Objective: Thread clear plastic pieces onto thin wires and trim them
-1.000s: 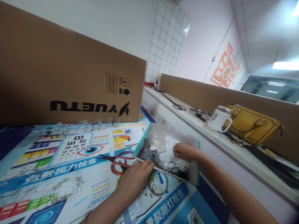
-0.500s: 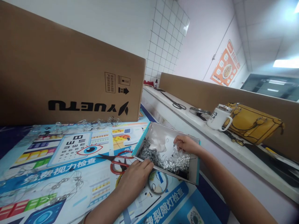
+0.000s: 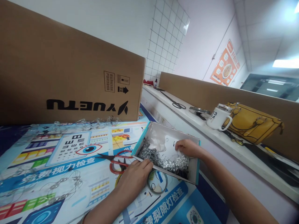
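Observation:
A shallow box [image 3: 193, 174] with white inner walls and a teal edge lies tilted on the printed sheet. Inside are a heap of silvery wire and bead pieces [image 3: 170, 165], a white plastic bag [image 3: 156, 140] and a white card [image 3: 170, 144]. My right hand [image 3: 188, 147] reaches into the box over the beads, fingers pinched together; their hold is hidden. My left hand [image 3: 137, 172] grips the near wall of the box with bent fingers, thumb out of sight. Beside it lie red-handled scissors [image 3: 116, 162] and a roll of tape [image 3: 157, 182].
Clear beaded wire strands [image 3: 63, 186] spread over the printed sheet [image 3: 77, 199]. A large cardboard carton [image 3: 70, 62] stands behind. On the ledge [image 3: 201, 129] at right are a white mug [image 3: 217, 118], a yellow handbag [image 3: 254, 123] and black scissors [image 3: 178, 105].
My right hand has shifted slightly down and its fingers have drawn closer together, exposing more of the white card. My left hand stays at the box wall.

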